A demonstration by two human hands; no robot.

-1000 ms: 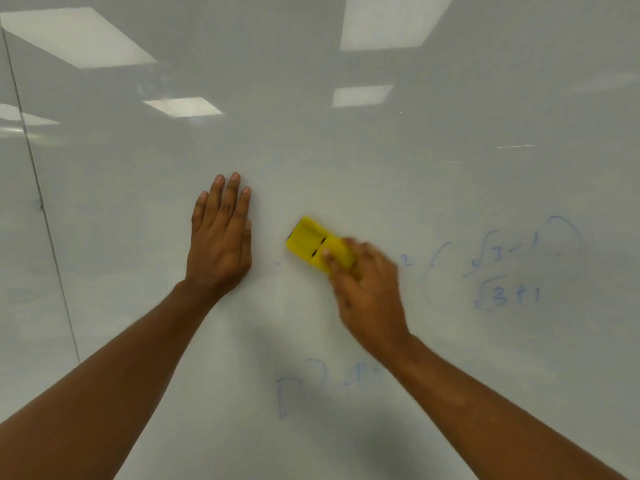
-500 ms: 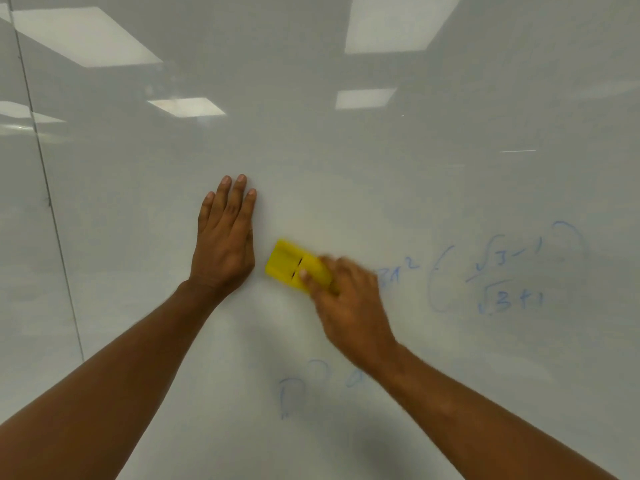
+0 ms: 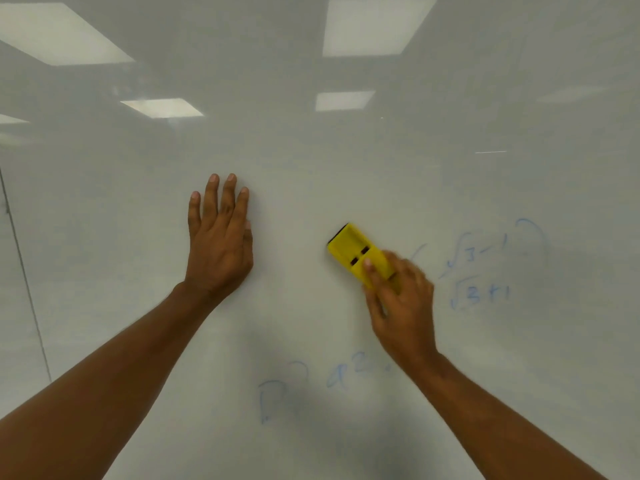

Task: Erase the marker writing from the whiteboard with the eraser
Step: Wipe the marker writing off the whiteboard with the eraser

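Faint blue scribbles (image 3: 294, 389) sit lowest on the whiteboard (image 3: 346, 168), then the right hand (image 3: 401, 306) gripping the yellow eraser (image 3: 358, 256) just left of the root-fraction writing (image 3: 485, 268), left hand (image 3: 220, 244) flat, fingers straight, with open board between them and above.

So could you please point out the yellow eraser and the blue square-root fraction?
yellow plastic block eraser (image 3: 351, 249): head view, on its top face.
blue marker square-root fraction (image 3: 479, 275): head view, on the fraction bar.
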